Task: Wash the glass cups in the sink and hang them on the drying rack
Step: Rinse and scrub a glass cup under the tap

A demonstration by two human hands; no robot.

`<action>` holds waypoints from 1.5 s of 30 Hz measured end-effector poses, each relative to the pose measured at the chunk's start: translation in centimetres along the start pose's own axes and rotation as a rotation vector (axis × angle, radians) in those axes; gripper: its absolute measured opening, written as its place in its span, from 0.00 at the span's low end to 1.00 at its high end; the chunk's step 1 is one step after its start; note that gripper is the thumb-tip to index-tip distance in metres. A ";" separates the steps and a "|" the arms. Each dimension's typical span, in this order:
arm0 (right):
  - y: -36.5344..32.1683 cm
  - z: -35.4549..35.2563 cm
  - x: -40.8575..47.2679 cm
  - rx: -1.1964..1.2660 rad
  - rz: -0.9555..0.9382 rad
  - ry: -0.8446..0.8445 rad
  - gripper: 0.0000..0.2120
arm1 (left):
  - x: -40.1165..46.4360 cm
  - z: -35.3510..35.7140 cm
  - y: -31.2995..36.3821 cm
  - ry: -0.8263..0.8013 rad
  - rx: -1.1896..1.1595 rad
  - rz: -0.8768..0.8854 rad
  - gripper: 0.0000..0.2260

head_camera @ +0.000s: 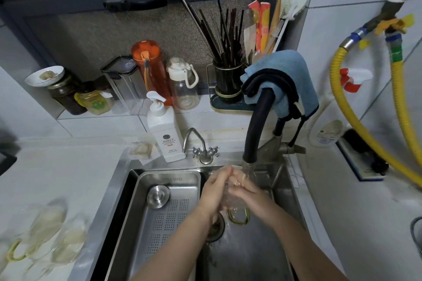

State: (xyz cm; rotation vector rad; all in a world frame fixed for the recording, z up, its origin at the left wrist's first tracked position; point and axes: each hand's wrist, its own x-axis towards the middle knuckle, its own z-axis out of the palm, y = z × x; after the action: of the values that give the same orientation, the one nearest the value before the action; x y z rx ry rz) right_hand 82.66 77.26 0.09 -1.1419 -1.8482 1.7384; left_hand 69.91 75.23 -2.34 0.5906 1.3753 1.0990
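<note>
Fingers (222, 172): both sets curled round one glass cup (234, 198), held between the left hand (215, 191) and right hand (247, 191) directly under the black hose faucet (255, 125), over the sink (251, 253).

Left to right:

1. Waiting glass cups (45, 232), on the desk (68, 171) left of the sink. Blurred; clear glass with yellow-green handles. Count cannot be told.
2. Jars (68, 96) and bottles on the back ledge. Labels too small to read.
3. Steel strainer basin (164, 212), set in the sink's left half, a round steel plug lying in it.
4. White pump bottle (165, 134), at the sink's back edge beside the small steel tap (201, 143). Round dark logo and lines of print on the front; not legible.
5. The held cup. Yellow-green handle (238, 215) hangs below the hands, near the drain.
 - Handling, as judged: light, rigid, brittle; wet glass is likely slippery, and a drop onto steel could crack it.
 - Best hold: a full wrap round the body, or fingers through the handle loop for carrying and hanging.
6. Chopstick holder (228, 80); blue cloth (285, 80) draped over the faucet.
7. White bottle (325, 132) at the right wall; label unreadable. Yellow hoses (397, 84) beyond.

Drying rack: not identified in view.
</note>
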 end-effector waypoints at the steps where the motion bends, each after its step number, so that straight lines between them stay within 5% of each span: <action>1: 0.2 0.1 -0.3 -0.052 0.003 -0.008 0.10 | 0.2 -0.2 0.2 -0.007 0.017 0.019 0.11; 4: 1.0 -0.3 -0.8 -0.359 -0.039 -0.083 0.27 | 0.2 -0.7 0.3 -0.004 0.066 0.063 0.08; 7: 0.2 -0.3 -0.1 -0.185 -0.050 -0.054 0.15 | -0.1 -0.2 0.0 -0.021 0.074 0.077 0.14; 10: 0.4 -0.3 0.4 0.015 -0.066 -0.042 0.16 | 0.0 -0.1 0.3 0.001 0.068 0.076 0.13; 15: 1.7 -1.2 -1.0 -0.236 -0.073 -0.087 0.10 | 0.2 -1.1 -0.1 0.057 -0.018 -0.026 0.20; 18: 1.8 -1.7 -0.7 -0.332 -0.049 -0.086 0.22 | 0.2 -1.2 -0.7 0.037 -0.049 -0.111 0.26; 21: 1.6 -0.7 0.0 -0.145 -0.022 -0.128 0.31 | 0.3 -0.7 -0.7 0.047 -0.002 -0.082 0.26; 27: 2.5 -0.4 -0.5 -0.027 -0.080 0.068 0.07 | 0.6 -1.2 0.6 0.019 0.043 -0.074 0.23; 34: 2.4 -0.5 -0.5 0.250 -0.061 0.176 0.11 | 0.0 -0.9 -0.4 -0.105 -0.010 0.003 0.42; 38: 2.5 -1.3 -1.4 0.066 -0.060 0.154 0.09 | 0.3 -0.7 -0.6 -0.074 0.042 -0.035 0.38; 42: 2.0 -1.4 -1.4 0.081 -0.058 0.283 0.11 | 0.2 -0.1 -1.5 -0.132 -0.058 -0.054 0.31; 45: 2.0 -1.5 -2.1 0.123 -0.058 0.224 0.12 | 0.3 0.5 -1.3 -0.120 -0.087 -0.083 0.28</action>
State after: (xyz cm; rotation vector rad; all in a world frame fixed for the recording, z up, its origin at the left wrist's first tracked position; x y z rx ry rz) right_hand 85.59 76.54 -0.98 -1.1697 -1.6040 1.5969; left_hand 70.66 75.10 -3.51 0.5231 1.2319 1.0346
